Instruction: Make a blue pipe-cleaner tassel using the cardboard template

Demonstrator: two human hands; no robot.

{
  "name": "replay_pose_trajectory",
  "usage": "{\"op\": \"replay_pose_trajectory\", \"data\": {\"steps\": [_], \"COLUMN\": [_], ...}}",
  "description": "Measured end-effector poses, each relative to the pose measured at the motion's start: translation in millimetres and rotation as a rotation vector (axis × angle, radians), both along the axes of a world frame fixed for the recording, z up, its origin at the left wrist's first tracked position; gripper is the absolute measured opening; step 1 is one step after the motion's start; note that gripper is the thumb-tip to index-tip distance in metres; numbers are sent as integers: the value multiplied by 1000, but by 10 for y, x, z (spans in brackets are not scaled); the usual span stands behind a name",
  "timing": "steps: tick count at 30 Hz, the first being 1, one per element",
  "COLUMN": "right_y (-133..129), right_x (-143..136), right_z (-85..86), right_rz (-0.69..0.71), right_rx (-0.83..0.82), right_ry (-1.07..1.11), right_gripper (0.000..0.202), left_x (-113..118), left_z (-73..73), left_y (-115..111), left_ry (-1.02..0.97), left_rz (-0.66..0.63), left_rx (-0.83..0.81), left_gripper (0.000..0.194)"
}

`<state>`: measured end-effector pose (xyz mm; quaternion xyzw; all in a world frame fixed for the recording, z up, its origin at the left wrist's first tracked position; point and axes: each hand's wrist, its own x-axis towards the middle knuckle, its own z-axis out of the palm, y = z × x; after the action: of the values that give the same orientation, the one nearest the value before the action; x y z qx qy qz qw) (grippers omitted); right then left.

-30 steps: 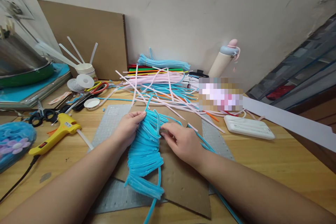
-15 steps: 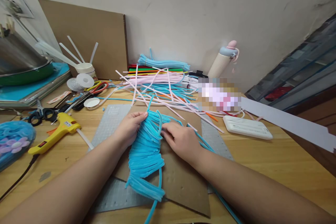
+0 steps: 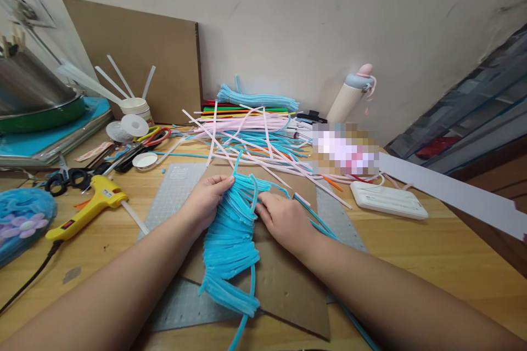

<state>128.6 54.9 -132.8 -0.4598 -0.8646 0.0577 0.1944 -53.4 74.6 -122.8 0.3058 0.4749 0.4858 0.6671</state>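
A bundle of blue fuzzy stems (image 3: 230, 241), wound in stacked folds, lies over a brown cardboard sheet (image 3: 292, 296) on a grey cutting mat (image 3: 177, 192). My left hand (image 3: 208, 197) pinches the bundle's upper left edge, with a single stem sticking up past the thumb. At the upper right side, my right hand (image 3: 286, 219) has its fingers curled against the bundle near a bent stem end; the fingertips are partly hidden. One long stem trails out below the folds.
Loose pink and blue stems (image 3: 255, 137) spread behind the cardboard. On the left are a yellow glue gun (image 3: 90, 208), black scissors (image 3: 68, 178) and a paper cup (image 3: 135, 107). A white power bank (image 3: 389, 200) and a bottle (image 3: 349, 93) are at right.
The bent stem end by my right hand has shifted slightly to the right. Both hands keep nearly the same place and hold on the bundle.
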Motion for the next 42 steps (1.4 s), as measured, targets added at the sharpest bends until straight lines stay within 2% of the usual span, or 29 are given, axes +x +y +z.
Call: {"op": "replay_pose_trajectory", "data": {"steps": [8,12,16,27,33,37,42], "right_y": [-37,-37,-23,-5,-17,-35,-55], "right_x": [22,22,28,65,55,63,49], "right_z": [-52,-36,-29,-15,-41,-28,-10], "right_rz": [55,97,25,67,210,232,91], "right_rx": [173,163,179,253,287,242,10], "right_ry": [-114,-79,-17,88,40,90,237], "right_gripper": [20,15,17,23,24,23,14], "left_x": [3,-9,-14,-13,41,51,39], "left_z": [-4,-4,12,17,-44,-66,-56], "left_y": [-3,8,8,-9,-28,-30,-30], "left_ry": [-7,3,-16,-42,4,15,39], "left_rz": [16,65,30,-21,66,81,107], "left_rx": [-16,-3,-23,-50,-4,17,48], "left_gripper": [15,14,12,11,18,25,28]}}
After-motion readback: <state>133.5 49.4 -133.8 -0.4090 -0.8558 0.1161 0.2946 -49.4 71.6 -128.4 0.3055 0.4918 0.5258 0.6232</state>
